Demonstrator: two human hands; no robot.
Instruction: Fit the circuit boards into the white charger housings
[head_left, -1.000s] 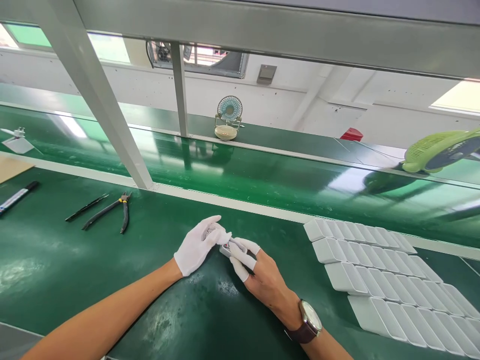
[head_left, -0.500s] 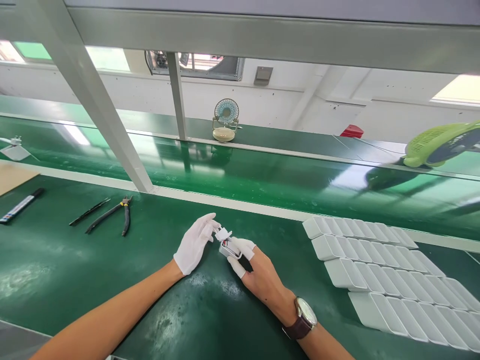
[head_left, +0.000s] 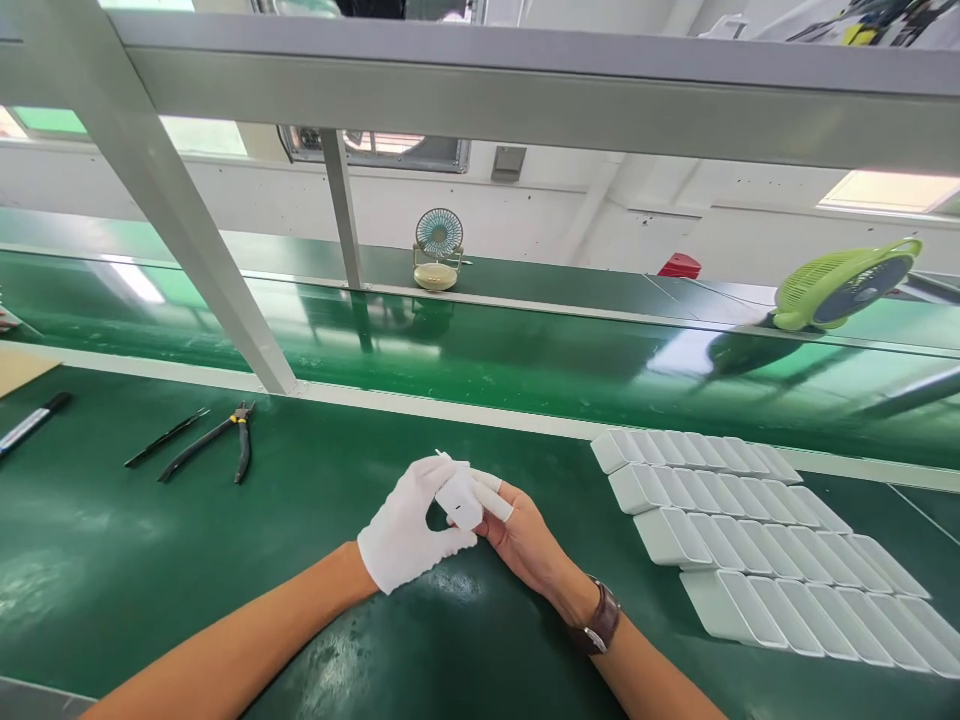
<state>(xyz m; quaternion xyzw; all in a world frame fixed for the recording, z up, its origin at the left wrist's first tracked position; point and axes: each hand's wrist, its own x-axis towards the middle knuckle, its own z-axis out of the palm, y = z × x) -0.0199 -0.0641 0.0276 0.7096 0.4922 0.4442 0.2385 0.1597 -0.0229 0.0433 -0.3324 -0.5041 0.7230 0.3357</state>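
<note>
A small white plastic housing point(head_left: 460, 498) is held up between my two hands in the middle of the bench, a smooth face with a small dark slot turned toward me. My left hand point(head_left: 409, 525), in a white glove, curls around its left side, fingers on the upper edge and thumb below. On the right side, my right hand point(head_left: 521, 530) grips it with white-covered fingertips; a watch point(head_left: 600, 615) is on that wrist. The inside of the housing and its wires are hidden now.
Rows of white plastic shells point(head_left: 750, 540) stand on the right of the green bench point(head_left: 360, 660). Cutting pliers point(head_left: 217, 440), tweezers point(head_left: 166, 438) and a marker point(head_left: 34, 422) lie left. A slanted metal post point(head_left: 195, 230) rises behind; a green fan point(head_left: 844, 285) stands right.
My left hand has moved onto the housing, and the white plug piece has dropped from sight. The housing has been turned, showing its smooth face instead of its wired interior.
</note>
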